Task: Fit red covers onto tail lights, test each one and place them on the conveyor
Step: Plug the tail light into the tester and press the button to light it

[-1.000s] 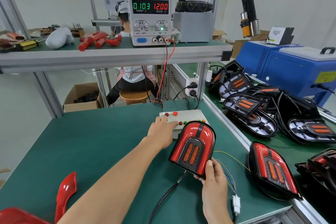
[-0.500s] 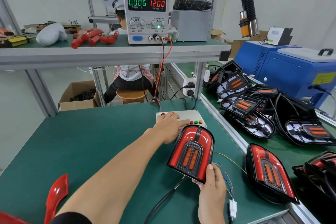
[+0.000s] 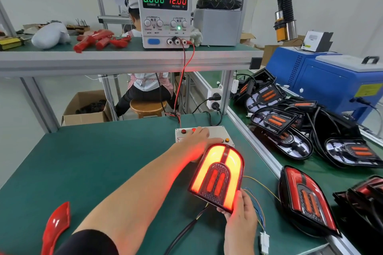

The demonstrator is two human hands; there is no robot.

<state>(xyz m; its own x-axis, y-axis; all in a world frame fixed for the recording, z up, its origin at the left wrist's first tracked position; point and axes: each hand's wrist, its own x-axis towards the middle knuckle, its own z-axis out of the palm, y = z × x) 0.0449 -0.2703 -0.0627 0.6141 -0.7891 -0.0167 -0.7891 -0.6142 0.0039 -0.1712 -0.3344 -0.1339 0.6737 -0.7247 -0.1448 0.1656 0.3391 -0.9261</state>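
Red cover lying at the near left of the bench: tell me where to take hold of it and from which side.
Take the red cover at its narrow pointed upper end, coming from above and from the right, where the green bench is bare. It lies flat and long, its lower end running out of the picture, so a pinch grip across the slim tip looks easiest. The left hand is nearest but presses the button box.

My bench: green mat (image 3: 93,161), aluminium edge rail. On it I see white button box (image 3: 215,130) at far edge, red cover (image 3: 56,227) lying near left corner, black cable (image 3: 182,234), white connector (image 3: 264,242) near front right. Upper shelf (image 3: 124,58) carries DC power supply (image 3: 164,14), grey box (image 3: 217,27), red parts (image 3: 97,40), white housing (image 3: 49,35). Conveyor (image 3: 323,174) to right holds finished tail light (image 3: 306,198) just beside rail, uncovered lights (image 3: 275,120) farther back.
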